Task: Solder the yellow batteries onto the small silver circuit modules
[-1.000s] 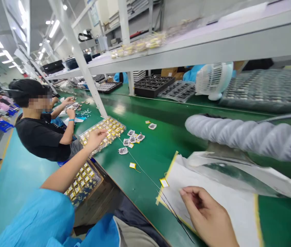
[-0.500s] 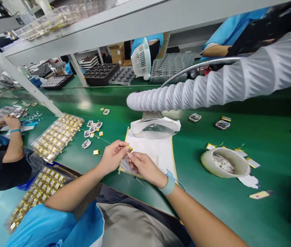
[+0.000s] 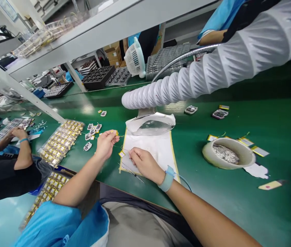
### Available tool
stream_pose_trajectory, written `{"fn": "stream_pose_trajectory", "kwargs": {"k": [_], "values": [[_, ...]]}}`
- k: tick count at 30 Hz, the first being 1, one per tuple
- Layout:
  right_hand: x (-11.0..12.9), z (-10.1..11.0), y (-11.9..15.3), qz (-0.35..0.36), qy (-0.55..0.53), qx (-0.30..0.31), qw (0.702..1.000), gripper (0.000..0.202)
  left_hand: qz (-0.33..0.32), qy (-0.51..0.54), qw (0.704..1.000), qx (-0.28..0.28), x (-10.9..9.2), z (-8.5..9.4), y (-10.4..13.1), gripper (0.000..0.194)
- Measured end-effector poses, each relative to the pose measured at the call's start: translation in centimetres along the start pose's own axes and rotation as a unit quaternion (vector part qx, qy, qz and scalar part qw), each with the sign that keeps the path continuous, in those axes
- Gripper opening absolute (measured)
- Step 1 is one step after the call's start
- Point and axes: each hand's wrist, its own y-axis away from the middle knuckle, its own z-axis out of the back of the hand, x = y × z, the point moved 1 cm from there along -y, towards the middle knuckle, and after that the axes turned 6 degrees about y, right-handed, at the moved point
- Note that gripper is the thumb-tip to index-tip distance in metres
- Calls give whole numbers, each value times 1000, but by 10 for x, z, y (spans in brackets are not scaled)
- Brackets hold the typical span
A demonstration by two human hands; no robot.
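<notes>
My left hand (image 3: 106, 145) is closed in a pinch on a small yellow-edged battery (image 3: 117, 133), mostly covered by the fingers. My right hand (image 3: 144, 163) has its fingertips pressed together over a white sheet (image 3: 160, 147) with yellow taped edges. A thin wire (image 3: 123, 149) runs to those fingertips from the left. Between the hands, a flat silver battery with yellow edges (image 3: 121, 154) is at the sheet's left border. Below it, thin metal rods (image 3: 132, 172) lie across the sheet's front edge. A blue-green band (image 3: 167, 179) wraps my right wrist.
A ribbed fume hose (image 3: 176, 89) with a clear hood (image 3: 155, 127) stands over the sheet. To the right is a round bowl (image 3: 207, 154) with silvery scraps. Left are white-cased parts (image 3: 87, 146) and a battery tray (image 3: 60, 142). A co-worker's arm (image 3: 23, 151) is farther left.
My hands have come apart: the left moved left and up with a battery. A battery now shows between them at the sheet's border. The view has shifted slightly.
</notes>
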Motion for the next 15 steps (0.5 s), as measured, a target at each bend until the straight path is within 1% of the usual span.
{"fn": "stream_pose_trajectory", "kwargs": {"k": [2,3,5,7,9,10,12,15], "values": [[0,1,1,-9,-17,-2,1000,50,1,-62,998,11,-4,11,-16,61],[0,1,1,-15,-27,-5,1000,51,0,-98,995,15,-9,20,-24,60],[0,2,1,-28,-50,-12,998,54,-10,-178,984,10,-21,42,-38,53],[-1,4,0,-42,-73,-16,996,56,-20,-258,966,5,-35,68,-50,42],[-2,4,-2,-55,-95,-14,994,58,-13,-327,945,22,-45,91,-60,30],[-3,4,-3,-61,-103,-10,993,59,-6,-354,934,36,-48,99,-64,26],[-5,4,-5,-70,-114,-3,991,58,7,-391,918,61,-47,109,-72,22],[-9,3,-8,-79,-117,-4,990,53,27,-412,907,84,-42,111,-81,20]]}}
